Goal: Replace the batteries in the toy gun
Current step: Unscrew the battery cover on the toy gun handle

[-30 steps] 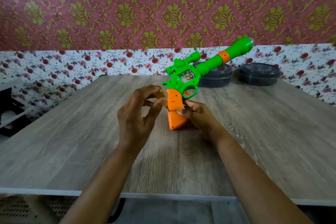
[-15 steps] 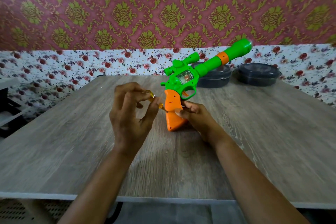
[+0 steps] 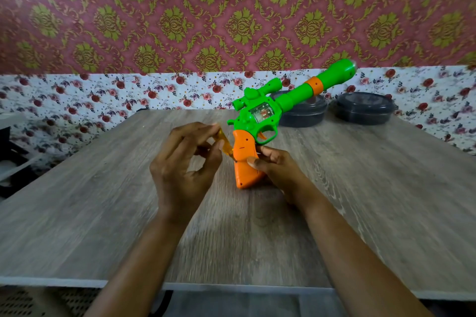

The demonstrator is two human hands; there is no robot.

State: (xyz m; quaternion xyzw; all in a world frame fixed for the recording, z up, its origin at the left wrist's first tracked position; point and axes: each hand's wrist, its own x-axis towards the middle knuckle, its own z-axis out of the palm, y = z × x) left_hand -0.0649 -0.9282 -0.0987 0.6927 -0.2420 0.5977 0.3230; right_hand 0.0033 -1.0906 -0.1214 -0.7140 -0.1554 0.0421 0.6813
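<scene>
Two hands are at work on the toy gun (image 3: pixel 268 113), which is stood upright near the middle of the table (image 3: pixel 103 201), the butt of its orange grip (image 3: pixel 244 162) resting on the wood and the green barrel slanted up to the right. The grip is grasped by the right hand (image 3: pixel 275 170), with fingers and thumb curled round its lower half. A small screwdriver (image 3: pixel 224 143) with a translucent yellow handle is pinched between the thumb and fingertips of the left hand (image 3: pixel 185 170), and its tip is set against the rear edge of the grip, about halfway up. The grip's shell is seen closed, and no batteries, old or new, are visible anywhere. The task is therefore judged to be at an early stage: a screw on the battery door is being worked, though whether it is being loosened or tightened cannot be told. If loosening is assumed, the door remains to be taken off, the cells swapped and the door refastened. Behind the barrel, two dark lidded containers (image 3: pixel 364 108) are stood at the back of the table, their contents hidden.
</scene>
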